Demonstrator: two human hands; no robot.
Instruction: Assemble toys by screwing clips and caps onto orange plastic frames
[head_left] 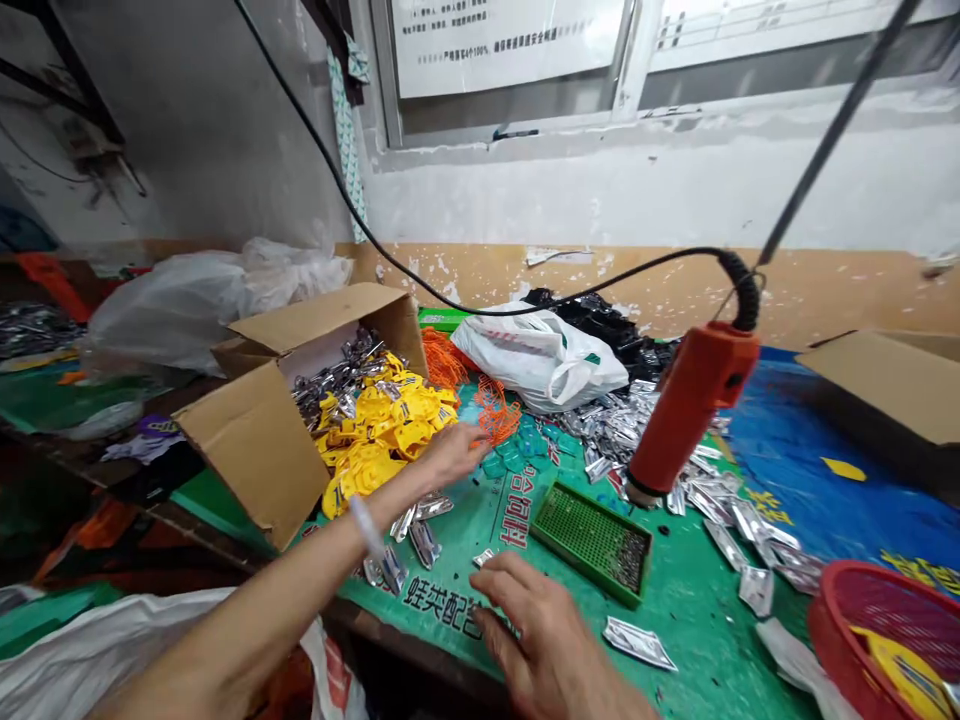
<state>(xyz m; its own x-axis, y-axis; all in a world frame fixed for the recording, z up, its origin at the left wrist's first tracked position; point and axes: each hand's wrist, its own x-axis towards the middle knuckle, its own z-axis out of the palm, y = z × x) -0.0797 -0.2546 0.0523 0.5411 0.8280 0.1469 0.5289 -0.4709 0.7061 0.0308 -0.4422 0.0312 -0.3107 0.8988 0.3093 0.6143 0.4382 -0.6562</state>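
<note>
My left hand [453, 455], with a clear band round its wrist, reaches over the table beside the loose orange cords [496, 412] and several translucent teal round pieces [501, 460]. Its fingers stretch forward, and I see nothing held in them. Close on its left lies a heap of yellow plastic parts [390, 425]. My right hand [544, 630] hovers near the table's front edge, fingers bent and thumb apart, holding nothing visible. Just beyond its fingertips lies a small silvery piece [484, 557]. A green tray [574, 525] with small dark screws at one end stands ahead of it.
A red electric screwdriver [694, 410] hangs on a cord at the right. An open cardboard box [251, 450] spills silvery and yellow parts. Silvery strips [716, 500] lie scattered on the right. Also there are a white plastic bag [540, 355] and a red basket [847, 620].
</note>
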